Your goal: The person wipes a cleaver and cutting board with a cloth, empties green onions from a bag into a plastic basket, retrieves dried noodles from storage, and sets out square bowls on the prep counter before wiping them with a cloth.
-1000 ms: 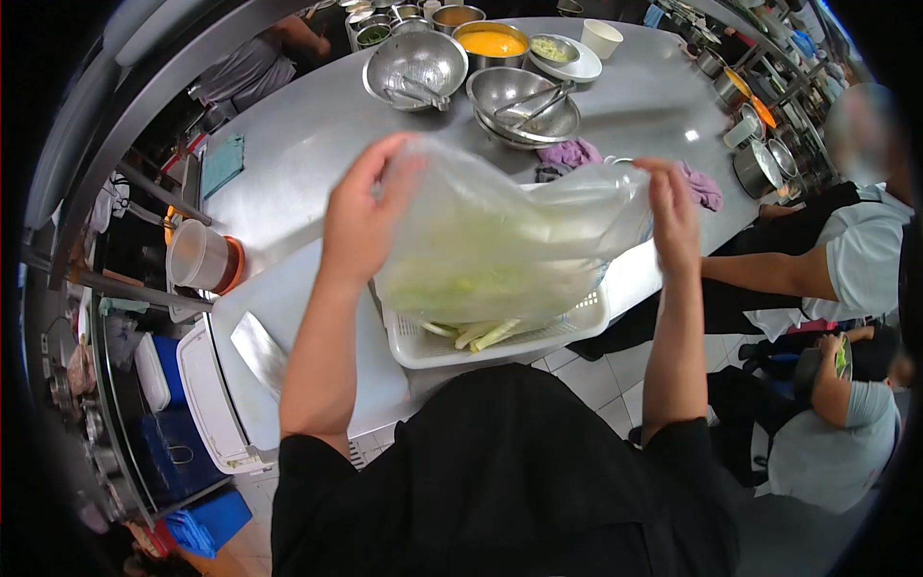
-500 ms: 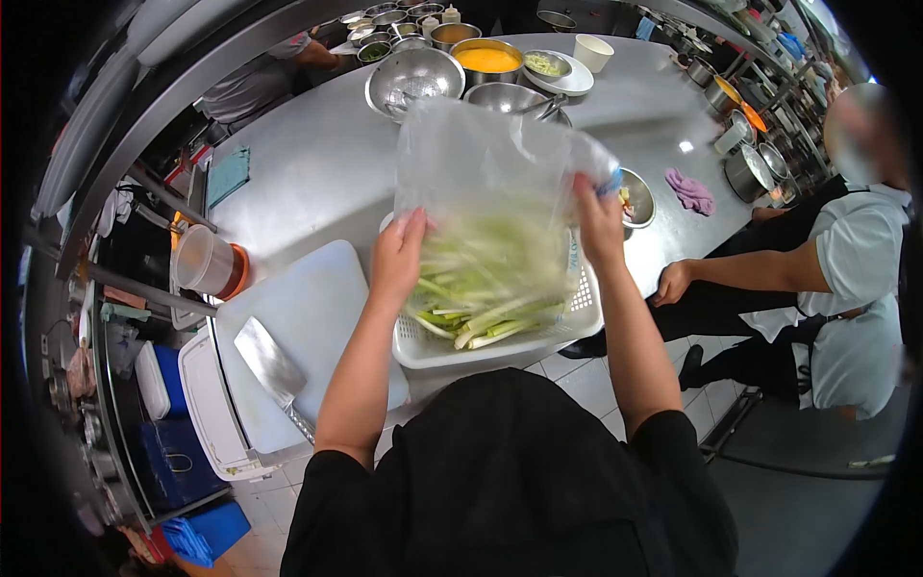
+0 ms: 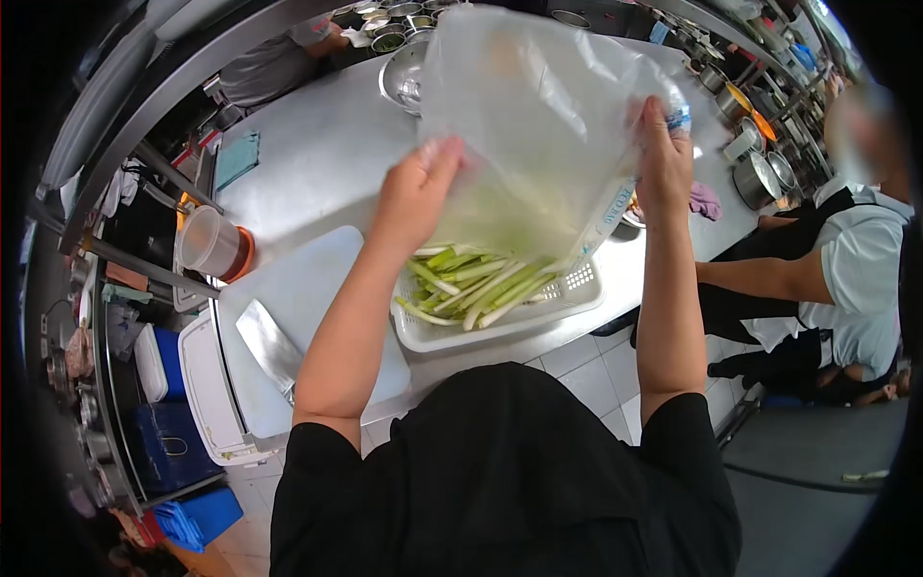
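A translucent plastic bag (image 3: 538, 125) is stretched between my hands. My left hand (image 3: 418, 192) pinches its left side, and my right hand (image 3: 663, 159) grips its right side near some blue print. Below the bag, cut green and white stalks (image 3: 481, 286) lie in a white perforated basket (image 3: 423, 337). The bag hides the back of the basket. To the left, a cleaver (image 3: 269, 346) lies on a pale cutting board (image 3: 332, 279).
A metal colander (image 3: 404, 77) is partly behind the bag. A clear container (image 3: 209, 240) stands left of the board. One co-worker (image 3: 851, 260) stands at the right, another (image 3: 269, 62) at the back left. A purple cloth (image 3: 705, 200) lies at the counter's right.
Both hands have risen and moved apart, lifting and spreading the bag above the basket. More stalks show beneath it than a second ago. The co-worker's arm at the right has shifted.
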